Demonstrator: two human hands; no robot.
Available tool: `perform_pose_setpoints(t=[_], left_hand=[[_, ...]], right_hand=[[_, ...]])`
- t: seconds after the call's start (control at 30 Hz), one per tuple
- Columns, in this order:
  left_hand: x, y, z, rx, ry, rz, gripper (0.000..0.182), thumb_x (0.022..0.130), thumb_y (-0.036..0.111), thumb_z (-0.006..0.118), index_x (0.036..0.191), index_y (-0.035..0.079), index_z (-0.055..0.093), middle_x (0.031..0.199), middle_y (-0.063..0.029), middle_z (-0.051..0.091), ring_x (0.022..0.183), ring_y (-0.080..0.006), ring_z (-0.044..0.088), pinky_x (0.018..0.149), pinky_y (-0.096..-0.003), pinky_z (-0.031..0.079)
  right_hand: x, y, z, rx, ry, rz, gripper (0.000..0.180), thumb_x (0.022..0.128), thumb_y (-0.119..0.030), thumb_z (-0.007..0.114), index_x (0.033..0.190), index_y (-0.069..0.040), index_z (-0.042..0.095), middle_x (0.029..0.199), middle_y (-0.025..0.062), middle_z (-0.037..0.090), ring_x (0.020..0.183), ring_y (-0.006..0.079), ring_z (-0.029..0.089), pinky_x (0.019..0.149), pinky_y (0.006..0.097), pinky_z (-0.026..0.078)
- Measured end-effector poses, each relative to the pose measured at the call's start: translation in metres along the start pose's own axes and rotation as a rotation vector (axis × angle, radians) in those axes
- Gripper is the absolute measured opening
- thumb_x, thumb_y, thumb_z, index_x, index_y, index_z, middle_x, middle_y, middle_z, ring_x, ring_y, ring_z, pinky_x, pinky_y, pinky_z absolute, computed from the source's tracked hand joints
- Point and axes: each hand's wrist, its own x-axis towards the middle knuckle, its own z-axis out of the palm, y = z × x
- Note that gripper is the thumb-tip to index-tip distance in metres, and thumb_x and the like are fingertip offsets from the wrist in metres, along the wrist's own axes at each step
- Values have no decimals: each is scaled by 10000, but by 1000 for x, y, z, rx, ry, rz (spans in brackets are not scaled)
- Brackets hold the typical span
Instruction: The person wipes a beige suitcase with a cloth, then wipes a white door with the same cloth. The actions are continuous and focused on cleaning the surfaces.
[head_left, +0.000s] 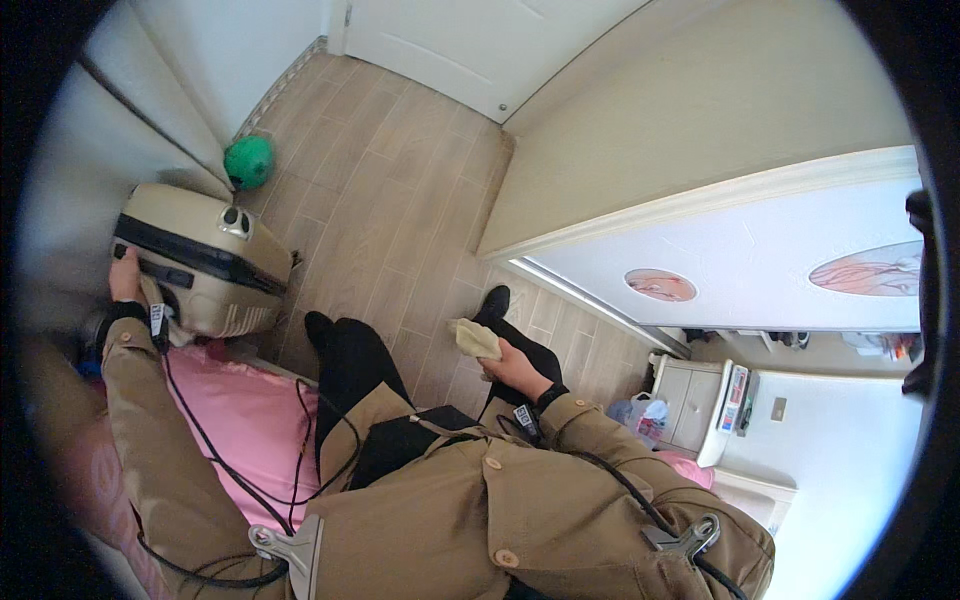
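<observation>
A beige hard-shell suitcase (225, 296) with a dark band and a black side handle stands at the left, beside the pink bedding. My left hand (126, 277) is against its near left side, by the dark band; part of the fingers is hidden, and whether they grip is unclear. In front of my body, my right hand (517, 367) holds a crumpled pale yellow cloth (476, 339) between thumb and fingers. The cloth is off the floor, over my black-clad leg, apart from the suitcase.
A green balloon-like ball (250, 161) lies by the left wall. Pink bedding (247, 427) borders my left side. A white door (442, 45) is ahead. Right are a sliding door panel (735, 262), a pale cabinet (686, 401) and a plastic bag (641, 416). Black cables (225, 465) hang from my sleeves.
</observation>
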Motion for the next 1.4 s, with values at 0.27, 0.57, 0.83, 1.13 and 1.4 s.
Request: perform_pose_setpoints(t=[0.27,0.57,0.83,1.13,1.4], left_hand=[[5,-35,-2,-238,57,-204,489,1040,368,445,1094,-81,634,973,-342,664,966,-504,643,799,-573,496],[-40,-14,-34,-342,-51,-421,683,1008,542,435,1091,-87,687,1158,-342,644,1154,-501,590,959,-540,475],[-45,26,-76,-157,-101,-330,603,1034,478,389,1161,-41,669,1150,-339,647,1158,-504,577,985,-546,459],[-63,15,-52,-366,-152,-358,444,1072,242,409,1470,55,473,1257,-273,627,1127,-383,632,915,-505,522],[-133,32,-63,-100,-30,-435,428,972,324,647,1285,37,594,1208,-232,650,1097,-358,614,965,-457,471]], right_hand=[[1,-4,-5,-98,-11,63,457,906,-324,732,1231,-49,568,985,110,703,857,215,691,767,362,553],[7,-13,9,-205,-87,119,379,914,-312,726,1124,-47,558,838,87,683,695,189,680,649,355,549],[7,-13,1,9,-35,57,502,1054,-422,506,1374,-39,558,1173,88,689,1000,181,662,880,359,539],[38,-45,-9,794,-360,126,592,1086,-448,434,1506,-31,422,1488,55,492,1316,174,466,1147,323,357],[97,-44,-7,-224,-772,286,479,969,-444,630,1178,-13,639,1045,99,650,944,229,572,831,426,464]])
